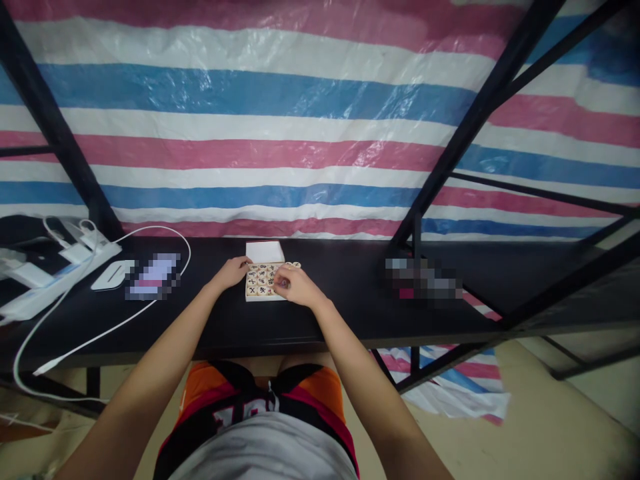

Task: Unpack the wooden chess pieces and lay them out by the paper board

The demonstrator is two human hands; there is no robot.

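Your left hand [234, 273] is at the left edge of the box [265, 299], your right hand [296, 285] curls over its round pieces [261, 281]; whether either grips anything, I cannot tell

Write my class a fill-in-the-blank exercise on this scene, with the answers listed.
1. The right hand is over the ____ side of the box.
2. The visible pieces in the box are ____ in shape.
3. The desk is ____ in colour.
4. The sheet behind the desk has red, white and ____ stripes.
Missing words: right; round; black; blue.
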